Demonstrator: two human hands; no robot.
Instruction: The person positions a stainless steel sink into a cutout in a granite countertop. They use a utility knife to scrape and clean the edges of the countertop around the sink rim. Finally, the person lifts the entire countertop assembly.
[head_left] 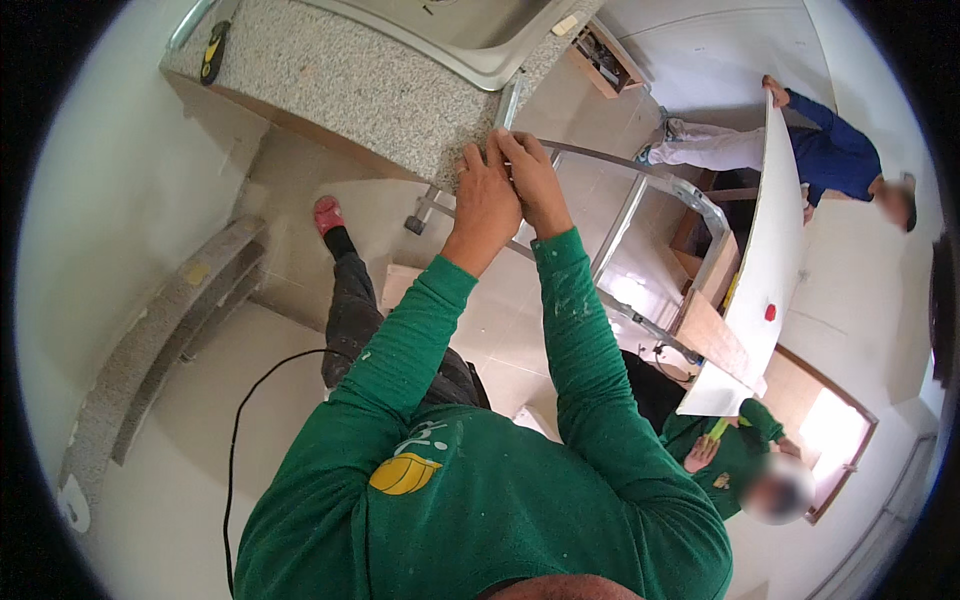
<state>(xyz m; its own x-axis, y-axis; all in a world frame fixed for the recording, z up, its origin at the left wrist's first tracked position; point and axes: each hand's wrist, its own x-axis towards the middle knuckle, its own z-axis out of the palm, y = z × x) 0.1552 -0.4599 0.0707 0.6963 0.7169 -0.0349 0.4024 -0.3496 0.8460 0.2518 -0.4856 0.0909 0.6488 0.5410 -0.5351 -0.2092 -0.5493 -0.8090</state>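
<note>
My left hand (485,207) and my right hand (537,186) are side by side at the right end of a speckled grey countertop (340,90). The fingers of both are bent and drawn together. What they pinch is too small and covered to make out. A narrow shiny metal strip (511,98) runs along the counter's end, right up to my fingertips. Beyond it is a stainless steel sink (480,62) set into the counter. Under my hands stands a metal ladder (622,225), partly covered by my right forearm.
A yellow-and-black utility knife (213,55) lies on the counter's left end. At right, a person in blue (840,150) holds a large white panel (775,240); another in green (700,450) is at its lower end. Curved grey stone pieces (160,330) and a black cable (235,440) are at left.
</note>
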